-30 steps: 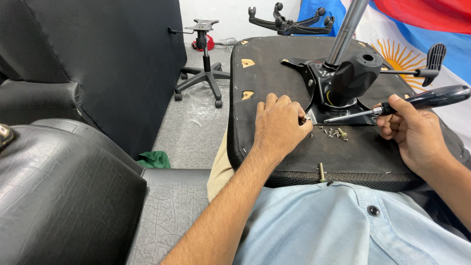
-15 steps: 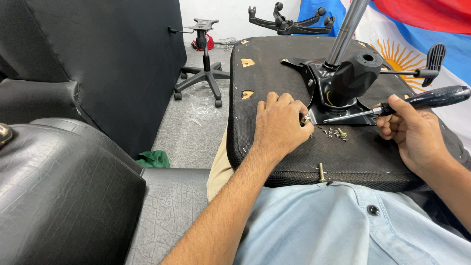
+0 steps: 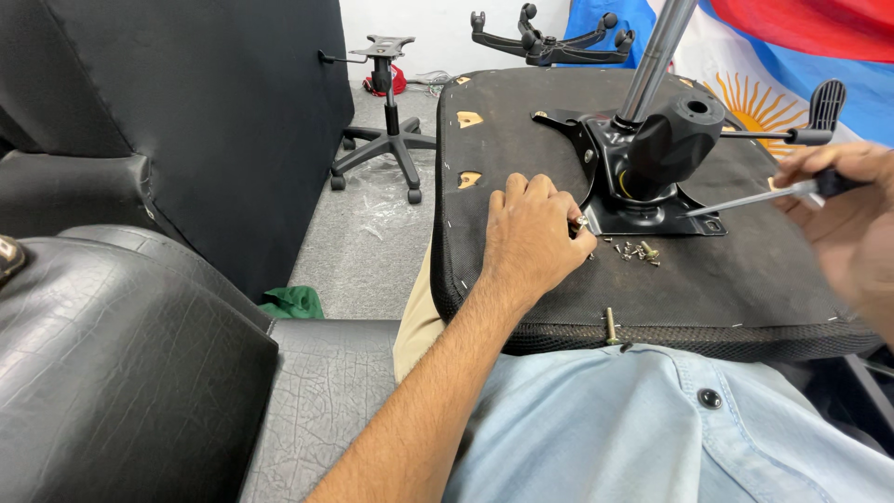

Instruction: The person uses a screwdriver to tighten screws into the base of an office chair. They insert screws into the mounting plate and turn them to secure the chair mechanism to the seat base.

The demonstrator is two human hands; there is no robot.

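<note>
An upturned black chair seat [image 3: 521, 121] lies on my lap, with a black metal mechanism plate [image 3: 643, 168] and a grey gas cylinder [image 3: 656, 51] bolted to its underside. My left hand [image 3: 531, 233] rests on the seat at the plate's near left corner, pinching a small screw [image 3: 581, 224] between fingertips. My right hand [image 3: 852, 219], blurred, grips a black-handled screwdriver [image 3: 745, 198] whose tip points at the plate's near right corner. Several loose screws [image 3: 635, 250] lie on the seat just in front of the plate.
A bolt [image 3: 610, 326] sticks up at the seat's near edge. A black chair base with a stem [image 3: 384, 140] stands on the grey floor, another wheeled base [image 3: 549, 37] lies behind the seat. A black backrest [image 3: 186, 102] and leather cushions [image 3: 112, 373] fill the left.
My right hand has drawn back to the right with the screwdriver, pulling its tip away from the left corner toward the plate's right side. My left hand stays put.
</note>
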